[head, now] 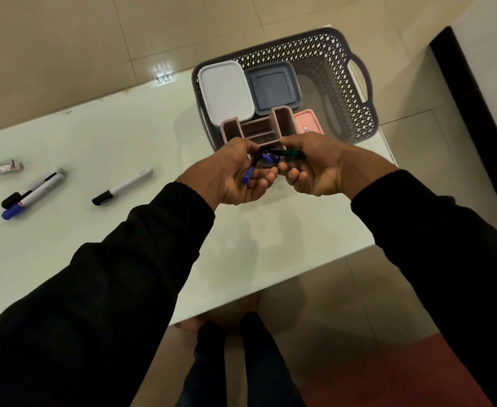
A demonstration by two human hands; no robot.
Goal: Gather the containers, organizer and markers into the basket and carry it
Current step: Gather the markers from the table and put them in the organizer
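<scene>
Both hands meet over the desk (241,245) just below centre, each closed on markers: the left hand (238,174) grips blue-capped markers (248,171), the right hand (314,165) a green-capped marker (292,154). Just beyond them, at 12 o'clock, the grey basket (356,113) sits at the desk's far right corner, holding a white container (226,92), a blue container (273,88), a pink container (310,121) and the pink organizer (259,127) at its near wall. At 9 o'clock, three loose markers (33,192) and a small eraser (5,167) lie on open surface.
</scene>
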